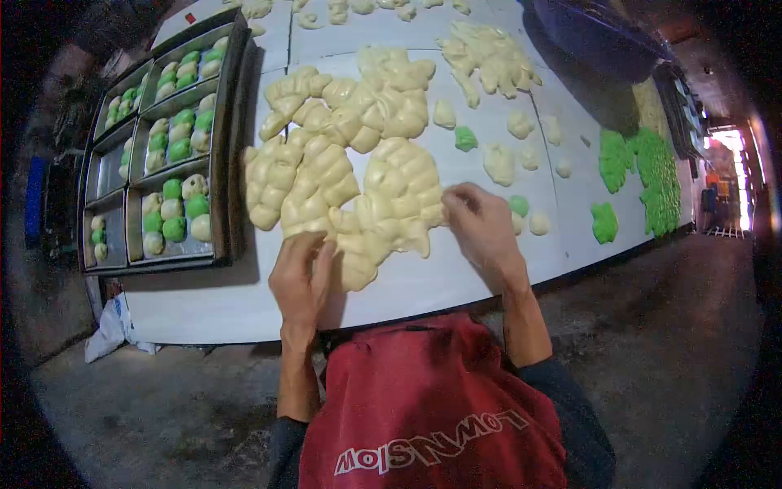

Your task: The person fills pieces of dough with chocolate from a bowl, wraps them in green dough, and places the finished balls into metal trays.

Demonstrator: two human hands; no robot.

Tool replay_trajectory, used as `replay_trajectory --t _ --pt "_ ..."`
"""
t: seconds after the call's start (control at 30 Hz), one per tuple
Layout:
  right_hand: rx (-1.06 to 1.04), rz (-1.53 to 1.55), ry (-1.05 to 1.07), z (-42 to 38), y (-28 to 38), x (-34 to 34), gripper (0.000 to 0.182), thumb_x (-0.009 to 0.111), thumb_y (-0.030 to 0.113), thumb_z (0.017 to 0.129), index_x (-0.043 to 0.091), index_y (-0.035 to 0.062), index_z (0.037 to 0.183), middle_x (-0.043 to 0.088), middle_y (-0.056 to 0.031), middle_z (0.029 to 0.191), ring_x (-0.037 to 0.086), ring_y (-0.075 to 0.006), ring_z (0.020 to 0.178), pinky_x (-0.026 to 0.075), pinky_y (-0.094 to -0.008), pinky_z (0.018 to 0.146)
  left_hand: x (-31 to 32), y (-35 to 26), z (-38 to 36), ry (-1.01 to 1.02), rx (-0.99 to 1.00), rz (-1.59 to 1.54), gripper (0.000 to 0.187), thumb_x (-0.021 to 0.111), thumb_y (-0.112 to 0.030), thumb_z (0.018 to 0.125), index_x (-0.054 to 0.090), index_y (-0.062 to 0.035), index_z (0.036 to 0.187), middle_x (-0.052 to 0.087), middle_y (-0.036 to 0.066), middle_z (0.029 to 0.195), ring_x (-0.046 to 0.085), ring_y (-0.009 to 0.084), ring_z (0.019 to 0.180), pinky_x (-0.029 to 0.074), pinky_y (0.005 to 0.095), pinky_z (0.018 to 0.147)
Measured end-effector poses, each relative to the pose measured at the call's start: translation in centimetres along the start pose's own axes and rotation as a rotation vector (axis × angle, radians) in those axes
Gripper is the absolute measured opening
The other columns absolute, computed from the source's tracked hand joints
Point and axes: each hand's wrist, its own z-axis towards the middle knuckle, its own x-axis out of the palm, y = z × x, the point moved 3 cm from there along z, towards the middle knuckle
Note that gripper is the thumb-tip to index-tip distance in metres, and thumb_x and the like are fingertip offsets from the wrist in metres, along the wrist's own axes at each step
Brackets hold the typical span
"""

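Note:
Joined lumps of pale yellow dough (399,183) spread over the white table (220,306). My left hand (303,273) is at the near left edge of this dough, its fingers curled against it; what they hold, if anything, is hidden. At the dough's right edge is my right hand (481,224), fingers bent and drawn together, with nothing clearly visible in them. Small pale pieces (498,163) and a small green piece (465,138) lie beyond my right hand.
A dark divided tray (230,155) with green and pale dough balls stands at the left. Green dough (656,175) lies at the right. A purple container (599,37) is at the upper right, and another pale dough mass (493,61) lies at the back.

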Motion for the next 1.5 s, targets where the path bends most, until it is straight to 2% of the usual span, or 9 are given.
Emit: replay_trajectory --t 0.17,0.4,0.7,0.8,0.83,0.93,1.1,1.37,1.5 --pt "-0.094 -0.171 -0.048 2.7 0.6 -1.2 0.038 0.058 0.033 0.091 0.069 -0.0006 0.106 0.071 -0.0216 0.095 0.069 -0.035 0.088 0.051 -0.0431 0.08 2.9 -2.4 5.3 0.15 -0.062 -0.131 0.02 0.073 -0.017 0.087 0.07 -0.0079 0.104 0.067 0.008 0.095 0.068 0.0239 0.074 0.053 0.034 0.066" --pt "-0.101 -0.212 -0.036 4.0 -0.2 -1.2 0.036 0.059 0.032 0.091 0.07 0.0005 0.105 0.072 -0.0187 0.097 0.069 -0.0358 0.09 0.051 -0.0433 0.08 6.7 -3.9 11.1 0.299 0.046 -0.04 0.02 0.065 -0.018 0.09 0.069 -0.0057 0.106 0.065 0.012 0.102 0.063 0.0338 0.096 0.051 0.0415 0.081" --pt "-0.069 -0.197 -0.008 3.1 -0.7 -3.3 0.032 0.061 0.026 0.093 0.067 -0.0026 0.104 0.064 -0.0141 0.077 0.059 -0.0191 0.068 0.047 -0.0323 0.066 7.2 -2.8 12.7 0.382 -0.206 -0.006 0.023 0.067 -0.022 0.089 0.07 -0.0042 0.103 0.069 0.016 0.099 0.067 0.0324 0.083 0.051 0.04 0.077" --pt "-0.128 -0.347 0.018 1.8 -1.1 -3.4 0.031 0.061 0.026 0.093 0.067 -0.0027 0.103 0.065 -0.0161 0.077 0.062 -0.0214 0.069 0.048 -0.0343 0.065 7.1 -4.9 11.9 0.373 -0.009 -0.033 0.021 0.067 -0.021 0.088 0.069 -0.0043 0.1 0.067 0.017 0.101 0.066 0.0327 0.085 0.051 0.0392 0.076" --pt "-0.021 -0.309 0.052 0.9 -0.1 -3.5 0.034 0.062 0.035 0.091 0.07 0.0022 0.098 0.07 -0.0193 0.089 0.067 -0.0381 0.085 0.051 -0.0455 0.074 7.7 -4.4 11.6 0.351 -0.094 -0.203 0.018 0.069 -0.02 0.086 0.069 -0.0046 0.096 0.065 0.016 0.101 0.065 0.0332 0.088 0.051 0.0396 0.076" --pt "0.014 -0.191 0.025 -1.5 0.0 -2.1 0.037 0.062 0.036 0.092 0.069 0.0001 0.1 0.07 -0.0208 0.089 0.067 -0.0383 0.086 0.052 -0.047 0.075 9.1 -5.9 11.6 0.327 0.3 -0.117 0.018 0.072 -0.018 0.083 0.069 -0.0063 0.096 0.065 0.014 0.105 0.064 0.0344 0.095 0.051 0.0405 0.078" --pt "0.107 -0.361 -0.066 -2.4 -1.3 1.1 0.05 0.067 0.042 0.089 0.06 0.0023 0.119 0.064 -0.0198 0.103 0.066 -0.0397 0.091 0.054 -0.05 0.077 12.9 -7.6 11.9 0.671 0.681 0.013 0.02 0.067 -0.022 0.087 0.075 -0.0194 0.105 0.053 0.014 0.139 0.034 0.0394 0.14 0.025 0.0553 0.114" --pt "-0.023 -0.268 -0.216 -2.8 -1.2 2.7 0.031 0.069 0.028 0.083 0.064 0.0045 0.102 0.062 -0.0137 0.098 0.065 -0.035 0.088 0.053 -0.0469 0.079 14.9 -5.4 13.5 0.841 0.791 0.105 0.016 0.069 -0.026 0.088 0.072 -0.022 0.103 0.048 0.011 0.147 0.028 0.044 0.143 0.024 0.0596 0.117" --pt "0.194 0.012 -0.129 -4.0 -2.9 2.8 0.016 0.063 0.01 0.084 0.062 0.0035 0.099 0.068 -0.0093 0.102 0.062 -0.0116 0.081 0.05 -0.0279 0.074 15.1 -4.2 13.7 0.84 0.753 0.007 0.02 0.07 -0.025 0.087 0.072 -0.0228 0.106 0.045 0.011 0.149 0.027 0.043 0.144 0.024 0.0622 0.116"
